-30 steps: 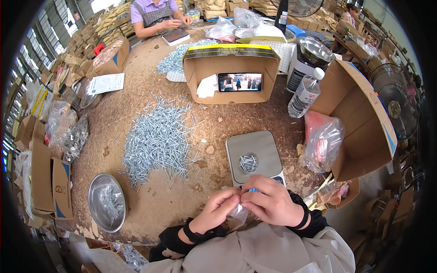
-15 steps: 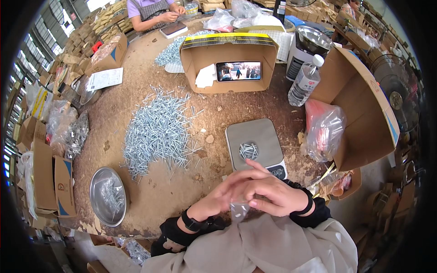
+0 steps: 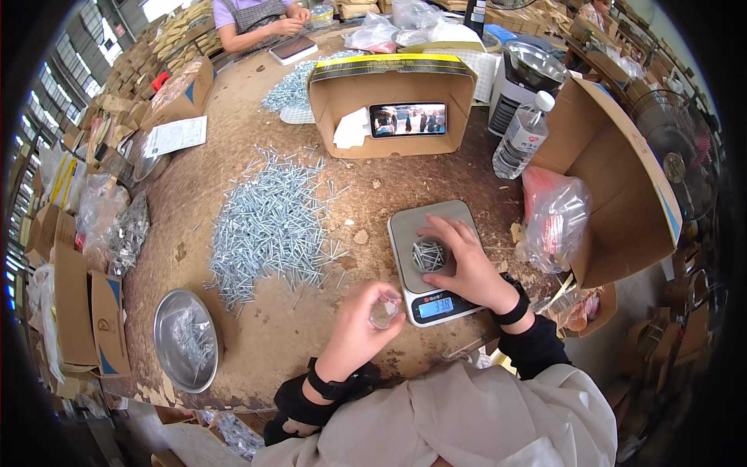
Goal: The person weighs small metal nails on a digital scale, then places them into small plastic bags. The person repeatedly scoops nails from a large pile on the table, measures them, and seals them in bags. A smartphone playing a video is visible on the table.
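Observation:
My left hand (image 3: 352, 328) is closed around a small clear plastic bag (image 3: 384, 311), its round mouth spread between thumb and fingers, just left of a digital scale (image 3: 412, 288). On the scale's grey plate sits a small round cup (image 3: 429, 256) filled with loose screws. My right hand (image 3: 476, 268) reaches over the plate, fingers spread and curved, thumb at the cup's near side and fingertips at its far side. Whether they touch the cup I cannot tell. The scale's display is lit. Left of it lies a big heap of silver screws (image 3: 268, 222).
A steel bowl (image 3: 165, 354) with bagged screws stands near left. Behind, a carton (image 3: 389, 148) holds a phone (image 3: 408, 120) playing video. A water bottle (image 3: 520, 138), a plastic bag (image 3: 556, 222) and an open carton (image 3: 622, 187) stand right. A co-worker (image 3: 257, 23) sits across the table.
My hands, together over the near end of the scale before, have parted. The right has moved up to the cup of screws; the left has shifted left with the bag. The display now shows.

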Demonstrator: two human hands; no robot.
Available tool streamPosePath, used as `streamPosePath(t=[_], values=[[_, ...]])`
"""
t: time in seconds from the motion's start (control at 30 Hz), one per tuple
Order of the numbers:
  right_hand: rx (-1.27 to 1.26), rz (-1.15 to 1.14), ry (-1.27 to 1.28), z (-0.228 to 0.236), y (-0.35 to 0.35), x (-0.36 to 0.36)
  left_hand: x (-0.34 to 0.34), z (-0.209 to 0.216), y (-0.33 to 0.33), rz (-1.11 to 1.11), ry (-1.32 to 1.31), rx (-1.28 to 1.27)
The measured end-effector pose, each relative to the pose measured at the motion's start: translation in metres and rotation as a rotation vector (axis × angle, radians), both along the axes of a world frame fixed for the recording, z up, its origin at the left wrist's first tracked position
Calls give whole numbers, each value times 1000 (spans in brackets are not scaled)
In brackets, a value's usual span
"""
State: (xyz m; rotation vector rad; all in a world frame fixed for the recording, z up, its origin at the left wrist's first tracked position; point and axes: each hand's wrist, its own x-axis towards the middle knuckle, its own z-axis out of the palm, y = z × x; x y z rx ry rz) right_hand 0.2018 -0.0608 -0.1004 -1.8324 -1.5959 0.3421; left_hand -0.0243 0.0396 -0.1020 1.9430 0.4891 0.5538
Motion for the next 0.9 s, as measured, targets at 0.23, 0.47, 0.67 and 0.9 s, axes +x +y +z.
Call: streamPosePath(t=[0.23, 0.47, 0.67, 0.9], values=[[180, 276, 26, 42, -6, -47, 0, -6, -5, -137, -8, -268], [154, 352, -88, 52, -2, -61, -1, -7, -6, -264, -21, -398], [101, 336, -75, 46, -4, -61, -2, -8, -8, -333, -54, -485], [18, 278, 1, 49, -11, -58, 0, -12, -7, -385, -65, -542]])
